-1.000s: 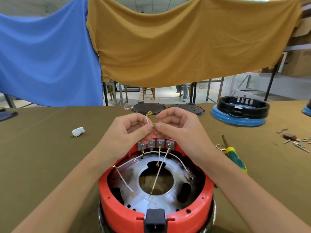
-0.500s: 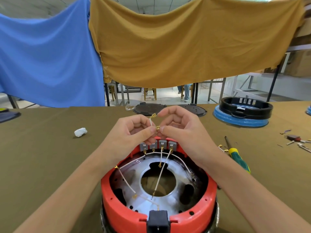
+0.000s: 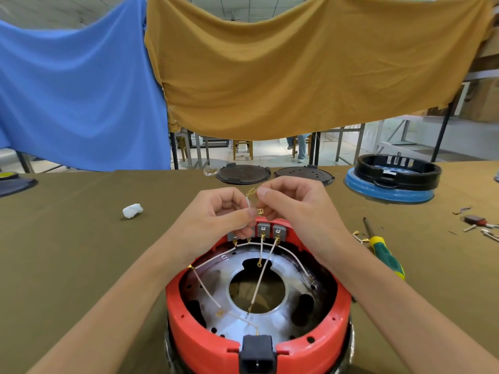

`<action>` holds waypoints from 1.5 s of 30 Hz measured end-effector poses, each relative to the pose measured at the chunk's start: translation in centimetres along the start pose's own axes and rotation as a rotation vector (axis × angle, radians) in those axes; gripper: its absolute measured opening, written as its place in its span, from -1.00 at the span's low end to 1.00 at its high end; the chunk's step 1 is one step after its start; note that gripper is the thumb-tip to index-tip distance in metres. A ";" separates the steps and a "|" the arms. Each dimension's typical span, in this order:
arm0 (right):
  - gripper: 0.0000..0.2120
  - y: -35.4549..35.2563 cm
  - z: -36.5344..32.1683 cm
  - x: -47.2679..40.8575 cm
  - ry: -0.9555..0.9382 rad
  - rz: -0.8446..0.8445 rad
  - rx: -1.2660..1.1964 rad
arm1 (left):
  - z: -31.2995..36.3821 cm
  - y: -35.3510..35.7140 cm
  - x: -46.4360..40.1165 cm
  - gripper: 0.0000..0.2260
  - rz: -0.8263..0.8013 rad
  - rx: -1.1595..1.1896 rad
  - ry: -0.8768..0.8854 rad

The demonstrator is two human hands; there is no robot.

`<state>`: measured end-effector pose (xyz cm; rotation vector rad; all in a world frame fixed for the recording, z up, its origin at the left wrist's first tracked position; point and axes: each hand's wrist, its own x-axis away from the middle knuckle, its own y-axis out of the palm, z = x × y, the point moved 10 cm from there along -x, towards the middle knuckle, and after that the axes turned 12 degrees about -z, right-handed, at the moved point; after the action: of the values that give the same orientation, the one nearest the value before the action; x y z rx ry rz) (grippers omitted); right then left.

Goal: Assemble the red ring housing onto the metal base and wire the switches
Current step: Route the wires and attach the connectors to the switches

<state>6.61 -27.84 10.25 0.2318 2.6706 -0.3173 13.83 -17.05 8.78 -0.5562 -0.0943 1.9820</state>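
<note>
Both hands meet just above the far rim of the housing, fingertips nearly touching. The left hand [image 3: 216, 214] pinches a short white wire [image 3: 248, 202] between thumb and forefinger, with the other fingers curled under. The wire stands nearly upright, leaning a little to the right, and its brass terminal [image 3: 251, 192] sits at the top end, pointing up and away. The right hand [image 3: 294, 203] has its fingers curled in, thumb and forefinger closed on a second brass terminal [image 3: 260, 211] right beside the left thumb tip; its forefinger tip sits just beside the upper terminal, though whether it touches is hard to tell.

Directly beneath the hands, a row of grey switches [image 3: 270, 230] is seated in the far wall of the red ring housing [image 3: 205, 344]; the left ones are partly hidden by the left hand. White leads run from them, two hanging toward the near side across the central hole of the metal base [image 3: 237, 330], others curving along each side. The housing sits on the base, with its black power socket [image 3: 257, 353] facing the near edge.

On the olive table cover [image 3: 67, 252], a green-handled screwdriver [image 3: 383, 251] lies to the right, tip pointing away, and a white wad [image 3: 132, 210] lies to the left.
</note>
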 end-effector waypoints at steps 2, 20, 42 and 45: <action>-0.93 0.2 0.1 -0.1 0.009 -0.015 0.016 | -0.1 0.2 0.0 -0.84 -0.014 -0.008 -0.007; -0.93 0.3 -0.7 -0.1 -0.095 -0.048 0.059 | 1.7 -0.9 0.5 -0.93 0.071 -0.156 0.162; -0.89 0.8 -1.4 -0.1 -0.162 -0.137 0.041 | 0.2 -0.2 0.2 -0.90 -0.055 0.245 0.058; -0.89 0.8 -2.0 0.2 -0.220 -0.145 0.194 | 0.2 0.3 0.1 -0.88 -0.096 0.282 0.052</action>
<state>5.80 -26.56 11.82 0.0569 2.4443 -0.6128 13.46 -17.02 8.81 -0.4116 0.1851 1.8456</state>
